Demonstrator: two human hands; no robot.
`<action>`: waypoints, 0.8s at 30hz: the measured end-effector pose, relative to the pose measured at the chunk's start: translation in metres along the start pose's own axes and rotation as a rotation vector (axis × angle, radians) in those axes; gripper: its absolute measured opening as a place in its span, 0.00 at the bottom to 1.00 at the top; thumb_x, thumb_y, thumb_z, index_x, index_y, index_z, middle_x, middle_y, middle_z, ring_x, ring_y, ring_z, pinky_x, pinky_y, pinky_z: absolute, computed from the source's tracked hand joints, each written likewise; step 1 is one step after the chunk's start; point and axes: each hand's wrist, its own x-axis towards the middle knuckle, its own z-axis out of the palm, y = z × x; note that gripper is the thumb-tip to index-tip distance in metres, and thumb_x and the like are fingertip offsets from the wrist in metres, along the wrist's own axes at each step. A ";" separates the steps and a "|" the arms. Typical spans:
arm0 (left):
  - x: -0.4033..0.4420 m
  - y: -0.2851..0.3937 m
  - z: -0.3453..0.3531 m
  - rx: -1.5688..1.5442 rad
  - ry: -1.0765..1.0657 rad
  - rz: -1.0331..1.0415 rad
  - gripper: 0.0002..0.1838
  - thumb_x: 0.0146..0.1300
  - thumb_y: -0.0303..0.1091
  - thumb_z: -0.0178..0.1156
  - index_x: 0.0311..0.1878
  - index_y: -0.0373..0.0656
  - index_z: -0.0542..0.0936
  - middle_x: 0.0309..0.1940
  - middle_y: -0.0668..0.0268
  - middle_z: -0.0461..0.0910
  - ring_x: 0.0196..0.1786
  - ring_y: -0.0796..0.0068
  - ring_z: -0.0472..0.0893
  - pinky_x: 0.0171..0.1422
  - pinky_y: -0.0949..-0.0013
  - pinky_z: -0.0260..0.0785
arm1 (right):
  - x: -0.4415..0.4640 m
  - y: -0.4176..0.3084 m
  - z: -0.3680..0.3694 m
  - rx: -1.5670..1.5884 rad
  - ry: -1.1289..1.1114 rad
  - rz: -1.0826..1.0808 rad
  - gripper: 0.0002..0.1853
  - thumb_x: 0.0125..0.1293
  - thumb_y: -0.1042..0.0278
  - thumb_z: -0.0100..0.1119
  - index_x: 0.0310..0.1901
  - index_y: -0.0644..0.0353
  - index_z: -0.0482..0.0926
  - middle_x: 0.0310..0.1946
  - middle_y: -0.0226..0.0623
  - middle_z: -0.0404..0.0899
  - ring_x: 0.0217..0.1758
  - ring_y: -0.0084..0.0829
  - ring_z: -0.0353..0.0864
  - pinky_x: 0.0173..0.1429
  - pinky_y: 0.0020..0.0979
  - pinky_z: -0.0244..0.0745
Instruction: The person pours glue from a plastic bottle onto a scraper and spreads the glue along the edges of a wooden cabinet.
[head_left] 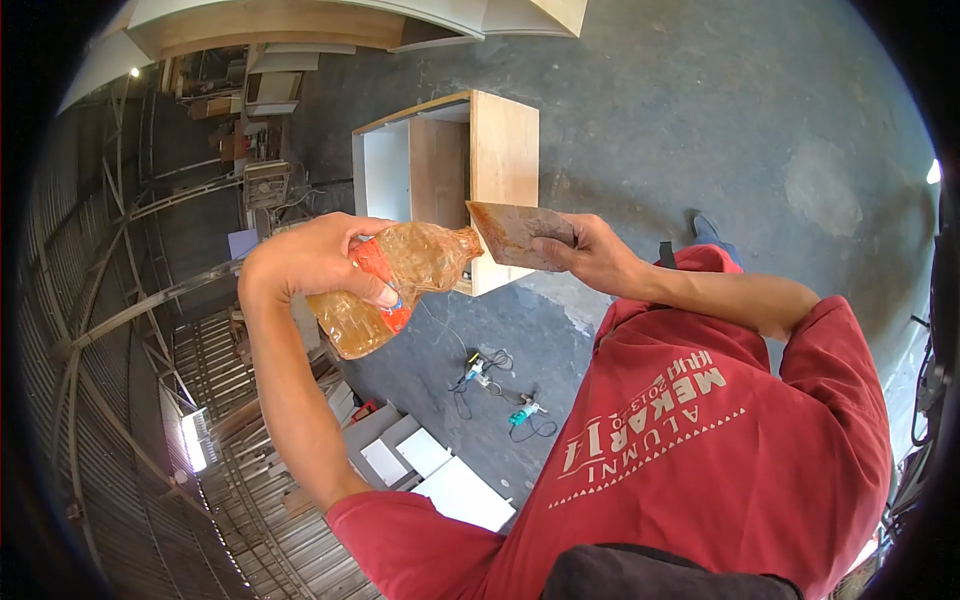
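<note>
My left hand (325, 262) grips a crumpled clear plastic bottle (430, 255) with a red label and amber-coloured contents. It is tilted on its side, its neck pointing right. Between the thumb and fingers of my right hand (598, 255) is a flat, brown-stained rectangular piece (515, 235), possibly a spreader. The bottle's mouth is right at the left edge of this piece; I cannot tell whether they touch. Behind and below both hands stands an open wooden cabinet box (505, 135) with a pale inner panel.
Power tools with cords, one yellow and black (474, 365) and one green (524, 413), lie on the grey concrete floor (640, 120). White panels (465, 490) rest near my left side. More cabinet work (270, 30) stands at the top, and timber pieces (240, 400) are at the left.
</note>
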 end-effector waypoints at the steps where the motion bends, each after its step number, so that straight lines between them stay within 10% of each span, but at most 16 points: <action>1: 0.001 0.002 -0.001 0.003 -0.002 -0.001 0.40 0.48 0.39 0.85 0.67 0.42 0.84 0.50 0.63 0.92 0.48 0.72 0.87 0.60 0.66 0.78 | 0.000 0.000 0.000 0.003 0.003 0.000 0.15 0.82 0.70 0.60 0.62 0.71 0.81 0.42 0.37 0.87 0.44 0.23 0.79 0.52 0.34 0.80; 24: 0.026 0.046 -0.008 0.226 -0.006 -0.182 0.36 0.51 0.47 0.84 0.63 0.42 0.88 0.47 0.65 0.92 0.47 0.74 0.87 0.55 0.68 0.78 | -0.010 -0.023 -0.027 0.078 0.008 0.091 0.16 0.82 0.69 0.60 0.63 0.69 0.81 0.43 0.29 0.85 0.43 0.19 0.79 0.46 0.28 0.78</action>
